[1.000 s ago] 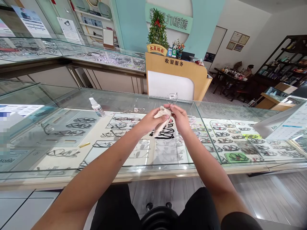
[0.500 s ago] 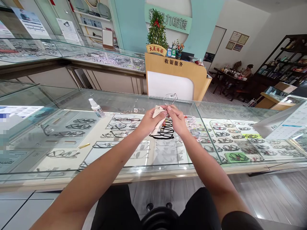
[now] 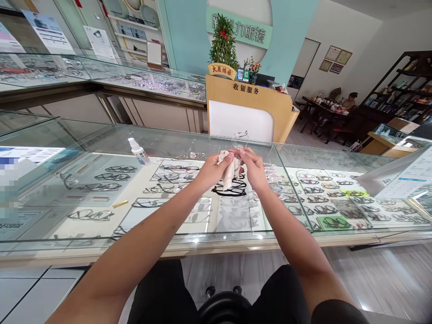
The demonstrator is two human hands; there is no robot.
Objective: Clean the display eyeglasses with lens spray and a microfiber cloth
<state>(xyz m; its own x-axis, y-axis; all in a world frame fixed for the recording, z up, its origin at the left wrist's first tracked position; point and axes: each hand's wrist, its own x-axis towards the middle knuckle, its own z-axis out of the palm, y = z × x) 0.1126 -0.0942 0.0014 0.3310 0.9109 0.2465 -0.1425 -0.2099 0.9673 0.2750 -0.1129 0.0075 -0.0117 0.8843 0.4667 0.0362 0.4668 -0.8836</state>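
My left hand (image 3: 212, 169) pinches a beige cleaning cloth (image 3: 228, 170) against a thin-rimmed pair of glasses (image 3: 240, 139). My right hand (image 3: 254, 167) is closed on the same glasses from the right side. One clear lens sticks up above my fingers. Both hands hover over the glass counter (image 3: 135, 144), above a stack of black frames (image 3: 232, 187) lying on its top.
A small white spray bottle (image 3: 138, 151) stands on the counter to the left. Many glasses lie in trays inside the case. A wooden cashier desk (image 3: 249, 108) with a potted plant stands behind. A person sits at a table far right. A stool is below me.
My hands stayed close together over the counter, and the cloth shifted slightly between my fingers around the glasses.
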